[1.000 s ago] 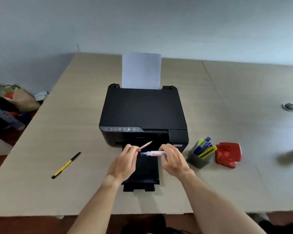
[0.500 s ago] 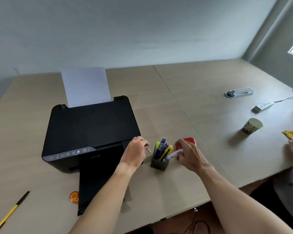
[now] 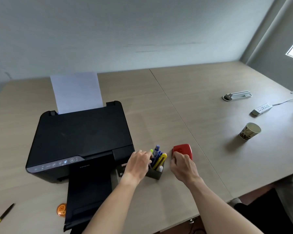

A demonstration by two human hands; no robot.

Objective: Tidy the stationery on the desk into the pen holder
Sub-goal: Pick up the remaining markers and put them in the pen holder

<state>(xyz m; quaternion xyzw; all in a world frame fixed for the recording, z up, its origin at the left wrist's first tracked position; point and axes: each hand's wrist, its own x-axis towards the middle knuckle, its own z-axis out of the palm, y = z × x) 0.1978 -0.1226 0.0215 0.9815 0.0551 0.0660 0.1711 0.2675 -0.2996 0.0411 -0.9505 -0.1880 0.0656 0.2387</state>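
The dark grey pen holder [image 3: 155, 174] stands on the desk just right of the printer. Blue pens [image 3: 156, 150], a yellow cutter [image 3: 162, 159] and a white correction pen [image 3: 160, 168] stick out of it. My left hand [image 3: 139, 162] is at the holder's left rim with its fingertips pinched among the pens. A thin sliver of the pencil [image 3: 150, 166] shows below them, inside the holder. My right hand [image 3: 183, 164] hovers right of the holder, loosely curled and holding nothing. A yellow-and-black pen [image 3: 0, 218] lies far left near the desk's front edge.
A black printer [image 3: 79, 141] with paper and an extended tray fills the left-centre. A red stapler-like item [image 3: 182, 149] sits under my right fingers. An orange round thing [image 3: 61, 210] lies by the tray. Paper cup [image 3: 249, 131], power strip [image 3: 261, 109] and white stand [image 3: 237, 95] are far right.
Both hands moved from the printer tray to the holder. My right hand let go of the white correction pen into it. My left hand has lowered the pencil among the pens.
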